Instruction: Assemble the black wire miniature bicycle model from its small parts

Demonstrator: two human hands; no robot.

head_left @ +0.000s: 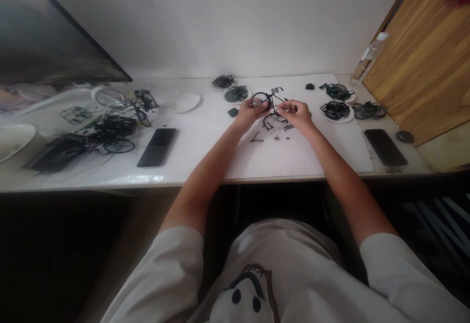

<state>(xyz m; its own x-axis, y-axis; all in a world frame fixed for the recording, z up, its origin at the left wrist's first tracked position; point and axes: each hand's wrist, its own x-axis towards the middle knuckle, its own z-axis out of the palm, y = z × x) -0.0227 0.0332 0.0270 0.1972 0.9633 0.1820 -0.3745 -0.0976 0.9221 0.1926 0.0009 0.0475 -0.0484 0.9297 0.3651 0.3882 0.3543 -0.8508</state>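
Observation:
Between my hands, raised a little over the white sheet (238,156), is a black miniature bicycle (261,100) with a spoked wheel and handlebars. My left hand (250,114) grips it at the wheel, fingers closed. The fingers of my right hand (296,113) pinch at the frame on the other side; the exact part between them is hidden. Just below lie a loose curved black part (270,120), a small forked piece (256,137) and several tiny bits.
White dishes of black miniature bicycle parts (337,110) stand right and behind. More miniature bicycles (117,132) crowd the left, near a phone (157,147). Another phone (385,147) lies right. A plastic bottle (369,58) stands by a wooden board (426,63). A green block (232,112) sits beside my left hand.

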